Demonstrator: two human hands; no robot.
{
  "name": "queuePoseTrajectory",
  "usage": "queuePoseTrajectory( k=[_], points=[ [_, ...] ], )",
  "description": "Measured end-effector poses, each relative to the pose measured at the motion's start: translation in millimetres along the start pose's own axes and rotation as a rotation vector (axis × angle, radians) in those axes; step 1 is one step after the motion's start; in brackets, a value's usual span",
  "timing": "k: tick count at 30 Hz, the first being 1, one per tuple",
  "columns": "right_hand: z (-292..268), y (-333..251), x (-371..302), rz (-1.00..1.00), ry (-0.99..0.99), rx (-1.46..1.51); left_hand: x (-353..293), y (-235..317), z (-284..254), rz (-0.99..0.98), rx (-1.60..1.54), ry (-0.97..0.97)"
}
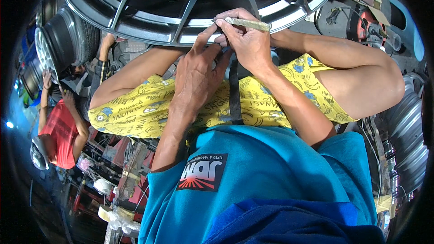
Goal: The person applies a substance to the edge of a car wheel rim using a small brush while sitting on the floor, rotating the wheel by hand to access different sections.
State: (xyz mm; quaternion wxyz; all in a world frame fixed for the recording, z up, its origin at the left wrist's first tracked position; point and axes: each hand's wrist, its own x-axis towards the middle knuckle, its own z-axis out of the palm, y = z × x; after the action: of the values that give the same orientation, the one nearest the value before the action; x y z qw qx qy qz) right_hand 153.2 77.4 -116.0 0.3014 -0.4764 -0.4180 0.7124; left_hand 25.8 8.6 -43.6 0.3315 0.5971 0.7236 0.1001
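A large dark-grey alloy wheel [192,4] with slim spokes stands before me at the top of the view. My right hand [253,47] grips a slim, pale, wrapped-looking tool [247,23] like a pen; its tip meets the lower rim and its exact kind is unclear. Beside it, my left hand [195,74] has its index finger stretched to the rim near that tip, with the thumb apart and nothing seen in its grasp. Some of its other fingertips are partly hidden. My knees are spread beneath the wheel.
At the left, a co-worker in a red top [61,131] has hands on another wheel [45,52], near a tyre [86,38]. An orange corded tool [364,25] lies at upper right. Silver wheel barrels [409,135] stand at right; white crumpled plastic [124,222] is at lower left.
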Motion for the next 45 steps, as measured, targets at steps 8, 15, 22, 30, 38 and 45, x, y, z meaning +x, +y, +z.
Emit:
queuePoseTrajectory(
  k=[8, 15, 22, 30, 38, 45],
  points=[
    [-2, -6, 1, -0.023, -0.039, -0.044, 1, 5, -1, -0.054, -0.054, 0.007],
    [0, -6, 1, 0.029, -0.034, 0.005, 0, 0, 2, -0.007, -0.041, 0.02],
    [2, 1, 1, 0.014, -0.006, 0.025, -1, -2, 3, -0.006, -0.012, -0.001],
    [1, -2, 3, 0.006, -0.027, -0.025, -2, 0, 2, 0.014, 0.009, 0.036],
    [1, 3, 3, 0.036, 0.011, 0.097, -2, 0, 0, 0.001, -0.007, 0.014],
    [0, 3, 2, 0.027, -0.003, 0.054, -2, 1, 1, 0.006, -0.013, 0.017]
  ],
)
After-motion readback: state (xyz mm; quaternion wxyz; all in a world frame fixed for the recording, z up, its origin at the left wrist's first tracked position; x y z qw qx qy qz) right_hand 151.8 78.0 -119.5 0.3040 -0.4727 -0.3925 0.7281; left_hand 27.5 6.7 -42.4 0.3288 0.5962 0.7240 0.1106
